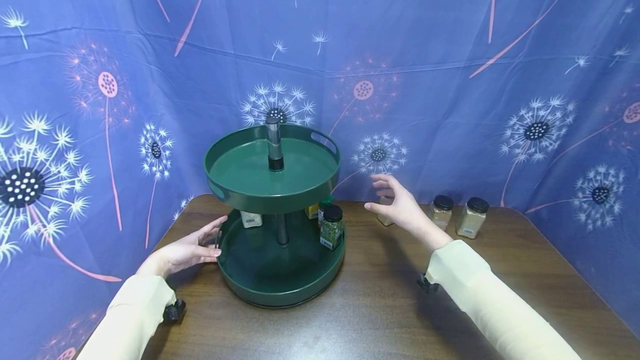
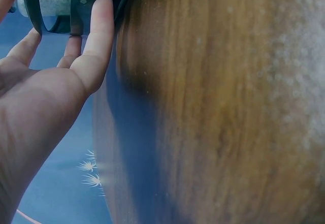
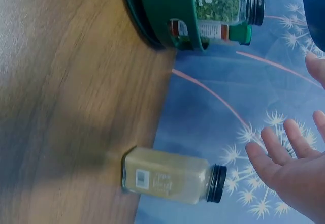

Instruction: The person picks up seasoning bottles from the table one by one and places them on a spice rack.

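A green two-tier turntable (image 1: 280, 293) stands on the table. At the left side of its lower tier, my left hand (image 1: 182, 249) touches the rim with thumb and fingertips fairly straight. My right hand (image 1: 402, 207) is held in the air, fingers apart and nothing in them, near a black-capped jar of pale powder (image 3: 167, 176). In the head view that hand partly covers the jar. On the lower tier are a jar of green herbs (image 1: 331, 232), a green-capped jar (image 3: 238, 33) behind it, a yellow container (image 1: 312, 211) and a white-filled jar (image 1: 251, 219).
Two more black-capped jars, one tan (image 1: 441, 215) and one pale (image 1: 471, 219), stand at the back right of the wooden table (image 1: 380, 315). A blue dandelion-print cloth (image 1: 430, 88) hangs behind. The upper tier (image 1: 245, 168) has a metal post (image 1: 273, 140).
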Demonstrator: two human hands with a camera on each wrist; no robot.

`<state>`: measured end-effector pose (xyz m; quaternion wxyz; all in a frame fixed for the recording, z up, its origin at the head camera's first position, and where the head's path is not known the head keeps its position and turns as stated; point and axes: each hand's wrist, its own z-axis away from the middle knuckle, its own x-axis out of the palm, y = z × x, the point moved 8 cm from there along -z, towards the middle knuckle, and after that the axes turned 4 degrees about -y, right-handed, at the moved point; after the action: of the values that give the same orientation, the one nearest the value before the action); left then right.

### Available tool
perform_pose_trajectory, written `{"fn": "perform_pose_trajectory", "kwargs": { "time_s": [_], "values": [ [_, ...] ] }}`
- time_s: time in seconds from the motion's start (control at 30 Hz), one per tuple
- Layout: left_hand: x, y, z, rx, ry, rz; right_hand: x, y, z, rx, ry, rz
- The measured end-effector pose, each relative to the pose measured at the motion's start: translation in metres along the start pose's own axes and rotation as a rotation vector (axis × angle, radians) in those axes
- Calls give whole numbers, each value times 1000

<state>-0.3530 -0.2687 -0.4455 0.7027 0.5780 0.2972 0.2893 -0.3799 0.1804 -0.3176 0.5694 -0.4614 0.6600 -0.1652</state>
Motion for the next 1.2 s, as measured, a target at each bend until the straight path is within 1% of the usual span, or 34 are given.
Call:
{"fn": "perform_pose_trajectory", "kwargs": {
  "time_s": [0.17,0.27,0.43,0.6,0.87,1.03,1.2],
  "values": [
    [0,0,0,4,-2,2,-5,5,1,15,-8,-7],
    [-1,-1,0,-6,4,3,-10,7,1,22,1,9],
    [-2,-4,-1,-23,19,1,-18,17,0,24,48,53],
    [-3,-5,-1,-26,18,1,-25,27,0,27,98,83],
    [-4,-5,-1,-28,25,11,-28,40,1,21,150,122],
    [-4,-5,-1,-23,21,19,-28,53,0,65,188,150],
    [-2,-3,-1,-18,14,32,-28,66,0,120,217,109]
  ]
}}
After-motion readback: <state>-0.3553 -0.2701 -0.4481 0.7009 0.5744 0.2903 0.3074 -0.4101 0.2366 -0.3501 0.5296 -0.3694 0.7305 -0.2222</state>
